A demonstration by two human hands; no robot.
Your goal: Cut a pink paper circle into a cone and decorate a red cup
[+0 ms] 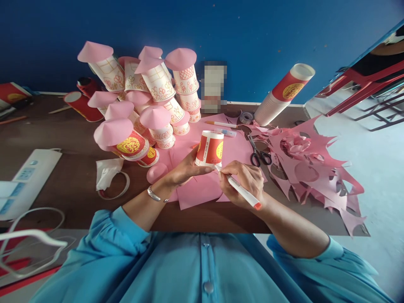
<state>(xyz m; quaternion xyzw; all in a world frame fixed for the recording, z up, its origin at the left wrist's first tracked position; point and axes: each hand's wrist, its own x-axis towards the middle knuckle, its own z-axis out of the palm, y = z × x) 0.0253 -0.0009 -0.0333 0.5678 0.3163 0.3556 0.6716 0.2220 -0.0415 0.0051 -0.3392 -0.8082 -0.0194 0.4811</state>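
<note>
My left hand (187, 168) is closed round the lower part of a red and white paper cup (205, 149) with a yellow emblem. The cup is held upside down, its wider rim at the bottom. A white marker (241, 191) with an orange-red end sits in the fingers of my right hand (244, 176). Its tip is at the cup's lower rim; whether it touches is too small to tell. Under both hands lie sheets of pink paper (195, 189). Left of them stand several stacked cups with pink cone roofs (156, 118), many drawn with flowers.
Scissors (260, 158), a tape roll (246, 117), a glue stick (225, 132) and another marker (221, 124) lie beyond the hands. Pink paper scraps (306, 168) cover the right side. A tall cup stack (277, 99) leans near the blue wall. A power strip (30, 185) lies left.
</note>
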